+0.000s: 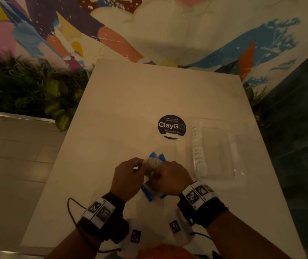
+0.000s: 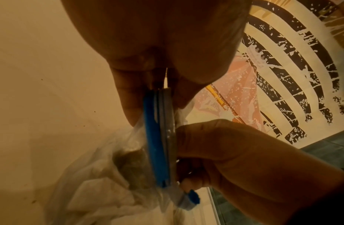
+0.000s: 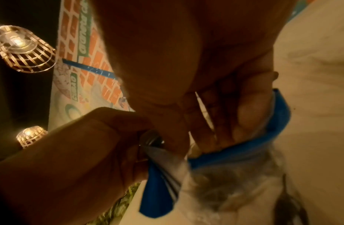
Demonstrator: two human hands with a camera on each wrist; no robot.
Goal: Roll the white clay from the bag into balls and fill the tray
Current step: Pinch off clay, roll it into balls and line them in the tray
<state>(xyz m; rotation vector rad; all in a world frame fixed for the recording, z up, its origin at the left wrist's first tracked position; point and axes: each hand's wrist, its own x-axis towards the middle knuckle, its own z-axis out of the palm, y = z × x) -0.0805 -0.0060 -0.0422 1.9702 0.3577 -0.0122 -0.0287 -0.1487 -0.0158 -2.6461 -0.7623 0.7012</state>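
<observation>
Both hands hold a clear zip bag with a blue zip strip just above the white table, near its front. My left hand pinches the strip's left side. My right hand grips the opposite lip, fingers curled over the blue edge. A lump of white clay shows through the plastic between the hands. To the right stands a clear plastic tray with a row of several white clay balls along its left wall.
A round dark "ClayGo" sticker lies on the table beyond the hands. Green plants border the table's left side, and a painted wall stands behind. A thin black cable runs off my left wrist near the front edge.
</observation>
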